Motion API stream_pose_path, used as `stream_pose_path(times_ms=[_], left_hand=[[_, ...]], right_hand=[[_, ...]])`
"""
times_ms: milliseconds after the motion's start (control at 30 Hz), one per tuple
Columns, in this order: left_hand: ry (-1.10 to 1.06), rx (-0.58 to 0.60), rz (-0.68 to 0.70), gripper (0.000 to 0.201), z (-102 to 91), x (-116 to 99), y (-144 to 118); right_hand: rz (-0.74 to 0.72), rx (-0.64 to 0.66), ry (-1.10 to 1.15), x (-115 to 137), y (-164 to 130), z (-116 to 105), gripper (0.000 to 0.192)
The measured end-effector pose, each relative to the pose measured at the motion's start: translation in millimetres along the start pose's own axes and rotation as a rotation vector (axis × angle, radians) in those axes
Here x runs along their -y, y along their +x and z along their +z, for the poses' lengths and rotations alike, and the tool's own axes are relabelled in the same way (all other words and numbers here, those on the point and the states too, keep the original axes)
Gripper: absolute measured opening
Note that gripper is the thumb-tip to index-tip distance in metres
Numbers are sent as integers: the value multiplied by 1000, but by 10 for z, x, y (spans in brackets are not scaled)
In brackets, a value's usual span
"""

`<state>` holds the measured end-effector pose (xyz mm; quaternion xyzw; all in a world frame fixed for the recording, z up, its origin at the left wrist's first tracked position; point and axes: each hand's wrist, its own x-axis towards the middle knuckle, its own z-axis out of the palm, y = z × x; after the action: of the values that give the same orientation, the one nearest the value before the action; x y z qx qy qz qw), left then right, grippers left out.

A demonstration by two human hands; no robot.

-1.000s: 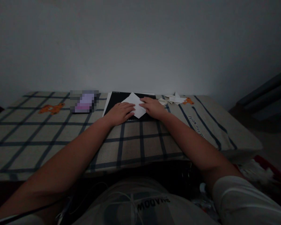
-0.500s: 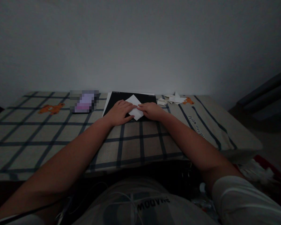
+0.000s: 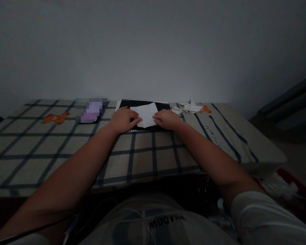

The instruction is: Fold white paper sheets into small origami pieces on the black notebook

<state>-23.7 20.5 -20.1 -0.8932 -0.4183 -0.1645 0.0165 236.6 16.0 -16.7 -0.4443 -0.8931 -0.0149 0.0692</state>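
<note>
A white sheet of paper (image 3: 146,114) lies on a black board (image 3: 163,106) at the far edge of a table with a checked cloth (image 3: 142,156). My left hand (image 3: 122,119) rests on the paper's left side, its fingers pressing the left edge. On the paper's right edge lies my right hand (image 3: 167,118), fingertips flat on it. Both hands hold the paper down on the board.
A pixelated purple object (image 3: 91,110) lies left of the board. Folded white paper pieces (image 3: 188,108) sit to the right of the board near an orange bear print (image 3: 205,109). A plain wall rises right behind the table. Dark furniture stands at the far right.
The paper has turned from a diamond pointing away to a wider, flatter shape. My hands have moved slightly apart to its left and right edges.
</note>
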Motion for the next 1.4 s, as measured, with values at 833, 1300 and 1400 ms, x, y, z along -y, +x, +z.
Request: stream_pose_path(times_ms=[833, 1300, 1400], left_hand=[[56, 199, -37, 77, 26, -32, -38], [-301, -14, -154, 55, 124, 131, -11], [-327, -53, -248, 52, 96, 129, -14]], right_hand=[[-8, 5, 51, -30, -52, 42, 68], [-20, -22, 43, -37, -23, -58, 42], [-43, -84, 104, -80, -6, -28, 40]])
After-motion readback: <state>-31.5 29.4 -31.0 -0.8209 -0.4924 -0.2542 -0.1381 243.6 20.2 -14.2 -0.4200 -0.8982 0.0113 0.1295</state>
